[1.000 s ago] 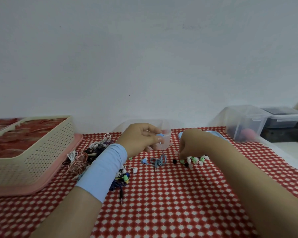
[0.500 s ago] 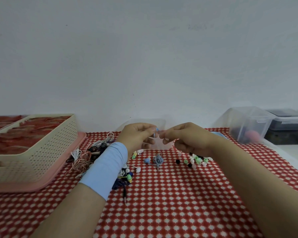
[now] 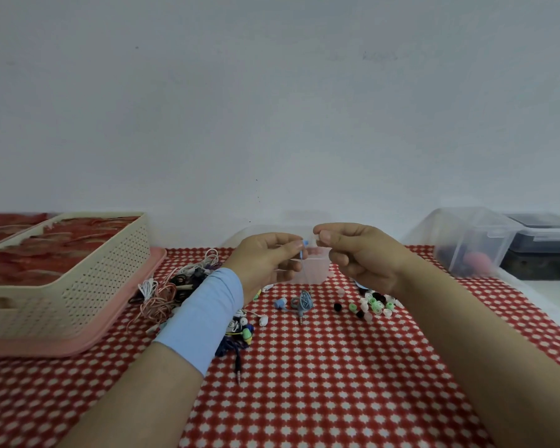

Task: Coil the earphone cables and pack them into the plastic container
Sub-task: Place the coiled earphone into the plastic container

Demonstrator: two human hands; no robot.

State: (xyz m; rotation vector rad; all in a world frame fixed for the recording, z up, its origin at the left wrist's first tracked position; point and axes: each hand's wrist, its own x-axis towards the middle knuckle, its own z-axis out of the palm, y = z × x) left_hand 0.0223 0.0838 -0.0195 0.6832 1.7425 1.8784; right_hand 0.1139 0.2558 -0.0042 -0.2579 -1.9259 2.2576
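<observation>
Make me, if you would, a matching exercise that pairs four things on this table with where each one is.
Things:
1. cream basket
2. blue earbud
3. loose ear tips
4. clear lidded box

Places:
A. pinched by the left hand
B. at the right, beside a dark box
C. on the pink tray
D. on the cloth, under the right hand

Pairs: 1-C, 2-A, 3-D, 4-B.

matt cloth table cover [image 3: 320, 383]; perforated plastic basket [image 3: 104, 279]; clear, prob. plastic container [image 3: 317, 271].
</observation>
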